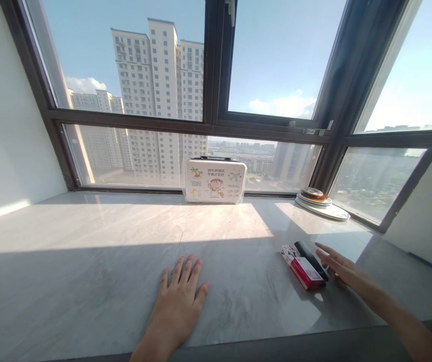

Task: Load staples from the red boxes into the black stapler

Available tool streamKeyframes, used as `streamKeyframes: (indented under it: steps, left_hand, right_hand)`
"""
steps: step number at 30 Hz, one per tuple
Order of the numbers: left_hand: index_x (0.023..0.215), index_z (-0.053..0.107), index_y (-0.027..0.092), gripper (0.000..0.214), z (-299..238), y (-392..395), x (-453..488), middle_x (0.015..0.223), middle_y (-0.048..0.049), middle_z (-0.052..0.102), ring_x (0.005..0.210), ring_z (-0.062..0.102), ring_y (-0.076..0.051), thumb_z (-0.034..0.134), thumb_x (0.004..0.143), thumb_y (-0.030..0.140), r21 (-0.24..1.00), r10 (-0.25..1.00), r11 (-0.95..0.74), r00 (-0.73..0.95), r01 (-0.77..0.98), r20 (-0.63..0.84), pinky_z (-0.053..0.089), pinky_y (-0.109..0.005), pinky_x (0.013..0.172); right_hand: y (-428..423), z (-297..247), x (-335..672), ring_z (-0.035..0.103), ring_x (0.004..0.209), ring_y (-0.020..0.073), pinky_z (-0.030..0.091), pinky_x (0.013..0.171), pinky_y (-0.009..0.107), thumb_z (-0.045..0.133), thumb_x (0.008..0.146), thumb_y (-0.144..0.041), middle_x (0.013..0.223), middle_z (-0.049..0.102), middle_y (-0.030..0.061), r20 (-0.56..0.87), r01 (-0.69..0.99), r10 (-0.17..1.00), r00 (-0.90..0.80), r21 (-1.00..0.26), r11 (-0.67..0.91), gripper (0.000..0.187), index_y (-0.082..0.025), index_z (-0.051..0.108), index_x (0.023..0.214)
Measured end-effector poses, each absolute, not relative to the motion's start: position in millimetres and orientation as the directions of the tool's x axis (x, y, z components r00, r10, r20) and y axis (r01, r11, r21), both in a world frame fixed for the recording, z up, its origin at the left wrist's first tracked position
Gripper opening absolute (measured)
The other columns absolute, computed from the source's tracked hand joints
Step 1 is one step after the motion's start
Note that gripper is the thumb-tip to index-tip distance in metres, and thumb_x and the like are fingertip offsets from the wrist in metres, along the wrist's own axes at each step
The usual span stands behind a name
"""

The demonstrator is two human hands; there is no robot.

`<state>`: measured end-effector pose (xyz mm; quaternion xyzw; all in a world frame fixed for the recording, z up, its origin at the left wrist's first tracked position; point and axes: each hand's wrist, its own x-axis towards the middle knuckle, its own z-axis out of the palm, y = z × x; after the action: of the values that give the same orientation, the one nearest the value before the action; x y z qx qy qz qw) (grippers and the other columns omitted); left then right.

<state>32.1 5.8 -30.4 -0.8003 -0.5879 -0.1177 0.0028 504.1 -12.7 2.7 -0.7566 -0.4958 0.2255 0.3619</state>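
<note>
My left hand [180, 301] lies flat on the grey marble sill [98, 281], palm down with its fingers spread. On the right, my right hand [338, 265] is beside a black, long object [311, 259], its fingers stretched out and apart. Whether the fingertips touch that object I cannot tell. Against the black object's left side lies a red and white box [303, 269] with a printed label on top. Nothing shows in either hand.
A white carrying case [216, 181] with cartoon prints stands upright against the window [144, 120]. In the back right corner, several stacked plates [316, 197] sit by the frame. Sunlight falls across the rear of the sill; its front edge runs below my hands.
</note>
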Motion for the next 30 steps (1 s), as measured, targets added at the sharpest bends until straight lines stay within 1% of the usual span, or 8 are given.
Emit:
streamKeyframes:
  steps: [6,11,17,19,22,25,27,30]
  left_hand:
    - [0.158,0.031,0.027,0.06,-31.9,5.4,32.5,0.165,-0.0033,0.024,0.154,0.014,-0.03,0.03,0.103,0.052,0.127,0.934,-0.32,0.29,0.939,0.209,0.014,-0.064,0.122]
    - [0.157,0.034,0.027,0.058,-34.6,6.0,31.9,0.164,-0.0045,0.026,0.154,0.016,-0.03,0.032,0.103,0.051,0.13,0.928,-0.326,0.291,0.936,0.233,0.014,-0.064,0.121]
    - [0.156,0.037,0.027,0.057,-34.9,6.0,31.9,0.163,-0.0046,0.03,0.153,0.018,-0.03,0.036,0.103,0.05,0.167,0.925,-0.33,0.282,0.929,0.256,0.015,-0.064,0.121]
    - [0.154,0.039,0.029,0.056,-34.3,5.7,32.0,0.162,-0.0038,0.032,0.153,0.019,-0.03,0.038,0.103,0.05,0.189,0.922,-0.333,0.277,0.924,0.27,0.016,-0.063,0.121]
    - [0.151,0.045,0.031,0.05,-33.8,5.1,30.2,0.161,-0.0021,0.036,0.152,0.023,-0.029,0.039,0.103,0.045,0.246,0.919,-0.334,0.257,0.91,0.298,0.019,-0.06,0.122]
    - [0.147,0.049,0.026,0.047,-30.1,2.6,27.3,0.155,-0.0028,0.045,0.148,0.033,-0.025,0.029,0.106,0.036,0.369,0.926,-0.311,0.193,0.876,0.324,0.021,-0.055,0.123]
    - [0.145,0.051,0.023,0.048,-23.4,-1.1,28.9,0.149,-0.0051,0.054,0.143,0.042,-0.024,0.028,0.107,0.041,0.48,0.938,-0.268,0.113,0.835,0.327,0.027,-0.05,0.121]
    - [0.142,0.052,0.021,0.056,-8.4,-7.5,42.4,0.14,-0.0088,0.06,0.133,0.051,-0.028,0.043,0.1,0.057,0.574,0.938,-0.209,-0.003,0.792,0.346,0.039,-0.044,0.114]
  right_hand:
    - [-4.8,-12.0,485.5,0.042,0.043,0.0131,0.026,0.044,0.027,0.059,0.074,-0.083,0.057,0.061,0.0001,-0.191,0.44,0.937,0.292,-0.843,-0.309,0.091,-0.015,0.063,0.135]
    - [2.6,-13.5,437.2,0.033,0.04,0.0089,0.021,0.042,0.024,0.059,0.075,-0.082,0.052,0.054,-0.0035,-0.139,0.397,0.97,0.201,-0.893,-0.211,0.08,-0.015,0.072,0.117]
    - [15.6,-18.7,350.9,0.033,0.04,0.0078,0.021,0.039,0.023,0.054,0.082,-0.079,0.051,0.051,-0.0049,-0.023,0.364,1.0,0.013,-0.931,-0.026,0.069,-0.015,0.074,0.098]
    - [19.8,-20.3,318.1,0.036,0.039,0.008,0.023,0.038,0.022,0.052,0.087,-0.075,0.052,0.051,-0.005,0.023,0.348,0.999,-0.04,-0.937,0.035,0.064,-0.016,0.074,0.101]
    - [23.4,-20.7,272.8,0.038,0.039,0.009,0.027,0.038,0.022,0.05,0.091,-0.07,0.053,0.053,-0.0043,0.053,0.333,0.997,-0.058,-0.94,0.069,0.06,-0.016,0.074,0.105]
    - [23.3,-19.1,243.4,0.039,0.041,0.009,0.029,0.039,0.022,0.05,0.093,-0.067,0.057,0.057,-0.0028,0.091,0.311,0.995,-0.046,-0.945,0.101,0.058,-0.016,0.074,0.105]
    - [22.0,-18.2,236.0,0.041,0.043,0.0092,0.031,0.041,0.022,0.051,0.093,-0.065,0.06,0.058,-0.0021,0.114,0.299,0.993,-0.028,-0.947,0.117,0.056,-0.016,0.074,0.107]
    - [19.0,-18.8,239.4,0.045,0.045,0.0107,0.033,0.043,0.022,0.053,0.092,-0.064,0.061,0.058,-0.0017,0.147,0.326,0.988,0.048,-0.937,0.124,0.055,-0.015,0.074,0.108]
